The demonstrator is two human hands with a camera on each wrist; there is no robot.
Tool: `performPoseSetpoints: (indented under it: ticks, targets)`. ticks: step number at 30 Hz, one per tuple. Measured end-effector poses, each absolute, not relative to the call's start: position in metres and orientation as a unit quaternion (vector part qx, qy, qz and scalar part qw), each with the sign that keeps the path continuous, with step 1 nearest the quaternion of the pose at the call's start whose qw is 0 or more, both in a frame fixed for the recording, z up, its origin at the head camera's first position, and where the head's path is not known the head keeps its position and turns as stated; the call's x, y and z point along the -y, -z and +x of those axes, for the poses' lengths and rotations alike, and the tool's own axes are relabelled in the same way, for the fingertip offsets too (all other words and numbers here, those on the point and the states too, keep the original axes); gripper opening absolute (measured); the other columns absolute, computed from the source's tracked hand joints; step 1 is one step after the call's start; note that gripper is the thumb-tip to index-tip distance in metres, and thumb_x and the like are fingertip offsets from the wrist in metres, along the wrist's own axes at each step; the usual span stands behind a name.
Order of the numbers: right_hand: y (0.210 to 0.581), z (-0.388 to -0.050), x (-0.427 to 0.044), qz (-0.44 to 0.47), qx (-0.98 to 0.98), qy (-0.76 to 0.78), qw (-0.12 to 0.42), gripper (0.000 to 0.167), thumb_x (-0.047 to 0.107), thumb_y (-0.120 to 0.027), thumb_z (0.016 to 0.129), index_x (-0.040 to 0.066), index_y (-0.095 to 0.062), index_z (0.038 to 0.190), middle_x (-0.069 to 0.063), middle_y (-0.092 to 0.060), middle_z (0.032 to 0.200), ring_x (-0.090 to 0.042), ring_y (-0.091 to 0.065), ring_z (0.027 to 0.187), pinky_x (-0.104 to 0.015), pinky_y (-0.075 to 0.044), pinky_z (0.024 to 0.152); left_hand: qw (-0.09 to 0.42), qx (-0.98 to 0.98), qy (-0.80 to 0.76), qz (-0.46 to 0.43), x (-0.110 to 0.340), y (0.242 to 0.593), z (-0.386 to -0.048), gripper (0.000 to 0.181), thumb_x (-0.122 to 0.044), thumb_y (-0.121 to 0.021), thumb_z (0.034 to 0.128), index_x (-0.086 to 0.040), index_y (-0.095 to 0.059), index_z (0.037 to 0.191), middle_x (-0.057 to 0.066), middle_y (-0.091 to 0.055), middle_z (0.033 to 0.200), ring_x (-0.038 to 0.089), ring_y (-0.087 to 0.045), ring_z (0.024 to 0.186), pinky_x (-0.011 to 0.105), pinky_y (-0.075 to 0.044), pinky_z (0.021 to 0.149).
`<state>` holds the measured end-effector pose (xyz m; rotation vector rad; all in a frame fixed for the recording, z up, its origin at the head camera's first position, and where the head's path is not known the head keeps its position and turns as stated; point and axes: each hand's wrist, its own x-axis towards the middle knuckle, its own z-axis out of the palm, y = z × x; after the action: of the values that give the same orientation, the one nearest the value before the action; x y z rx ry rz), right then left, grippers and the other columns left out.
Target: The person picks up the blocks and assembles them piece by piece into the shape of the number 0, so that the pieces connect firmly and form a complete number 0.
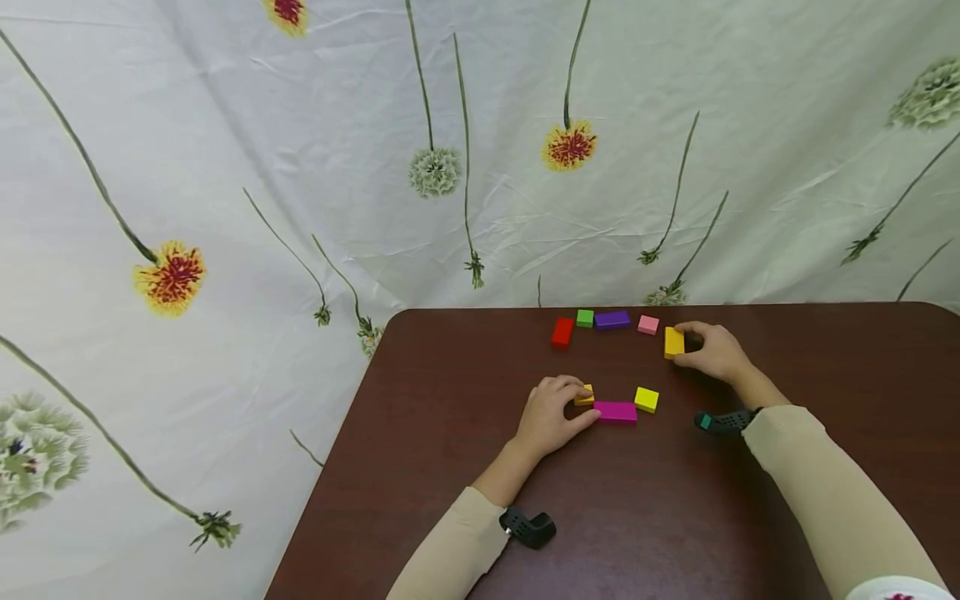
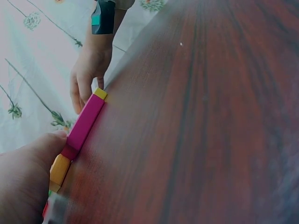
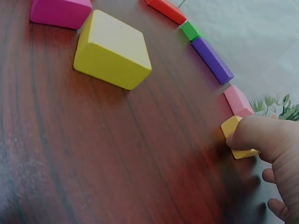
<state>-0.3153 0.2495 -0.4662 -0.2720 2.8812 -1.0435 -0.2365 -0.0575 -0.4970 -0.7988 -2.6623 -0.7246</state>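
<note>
My right hand (image 1: 715,350) pinches an orange-yellow block (image 1: 672,342) between thumb and fingers on the table, beside a small pink block (image 1: 648,325). In the right wrist view the thumb lies across that block (image 3: 232,127). My left hand (image 1: 548,414) has its fingers and thumb around a small orange block (image 2: 59,171), partly covered in the head view. The left thumb tip is at the end of a long magenta block (image 1: 615,412), which runs right from the orange one. At the magenta block's right end sits a yellow block (image 1: 647,399).
Along the far side of the dark wooden table (image 1: 450,433) lie a red block (image 1: 562,332), a green block (image 1: 585,317) and a purple block (image 1: 612,320). Behind the table hangs a white flowered cloth (image 1: 337,150). A white rim (image 1: 870,589) shows at the bottom right.
</note>
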Motion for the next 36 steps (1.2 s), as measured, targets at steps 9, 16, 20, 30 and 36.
performPoseSetpoints:
  ticks: [9, 16, 20, 30, 36]
  targets:
    - [0.470, -0.309, -0.248, -0.073, -0.937, 0.342, 0.011, 0.062, 0.029, -0.072, 0.087, -0.004, -0.051, 0.134, -0.034, -0.046, 0.124, -0.045, -0.044, 0.106, -0.062, -0.040, 0.090, 0.127, 0.919, 0.257, -0.272, 0.058, 0.495, -0.236, 0.031, -0.041, -0.070, 0.0893, -0.017, -0.073, 0.108, -0.001, -0.064, 0.116, 0.019, -0.056, 0.106, 0.035, -0.043, 0.088]
    - [0.471, -0.295, -0.241, -0.090, -0.931, 0.354, 0.011, 0.063, 0.033, -0.073, 0.087, -0.002, -0.052, 0.135, -0.034, -0.044, 0.130, -0.046, -0.042, 0.110, -0.065, -0.038, 0.091, 0.125, 0.919, 0.259, -0.269, 0.057, 0.495, -0.236, 0.030, -0.040, -0.070, 0.0893, -0.017, -0.073, 0.109, -0.002, -0.064, 0.116, 0.019, -0.056, 0.107, 0.035, -0.043, 0.088]
    - [0.472, -0.288, -0.237, -0.097, -0.928, 0.360, 0.008, 0.063, 0.033, -0.075, 0.085, -0.001, -0.055, 0.133, -0.033, -0.046, 0.128, -0.044, -0.044, 0.108, -0.063, -0.039, 0.089, 0.128, 0.918, 0.260, -0.269, 0.057, 0.493, -0.236, 0.030, -0.040, -0.070, 0.0893, -0.017, -0.073, 0.108, -0.002, -0.064, 0.116, 0.019, -0.056, 0.107, 0.034, -0.043, 0.087]
    - [0.477, -0.279, -0.226, -0.126, -0.921, 0.368, -0.001, 0.061, 0.033, -0.078, 0.083, 0.000, -0.059, 0.130, -0.027, -0.052, 0.118, -0.038, -0.047, 0.102, -0.052, -0.043, 0.079, 0.128, 0.918, 0.258, -0.271, 0.057, 0.492, -0.236, 0.031, -0.040, -0.070, 0.0891, -0.016, -0.073, 0.109, -0.002, -0.064, 0.116, 0.019, -0.056, 0.106, 0.035, -0.044, 0.087]
    - [0.477, -0.278, -0.221, -0.130, -0.919, 0.371, -0.001, 0.060, 0.032, -0.079, 0.082, 0.000, -0.060, 0.129, -0.025, -0.054, 0.115, -0.036, -0.047, 0.100, -0.048, -0.043, 0.077, 0.127, 0.919, 0.258, -0.270, 0.057, 0.492, -0.235, 0.030, -0.040, -0.070, 0.0893, -0.017, -0.073, 0.109, -0.001, -0.064, 0.116, 0.019, -0.056, 0.106, 0.035, -0.043, 0.088]
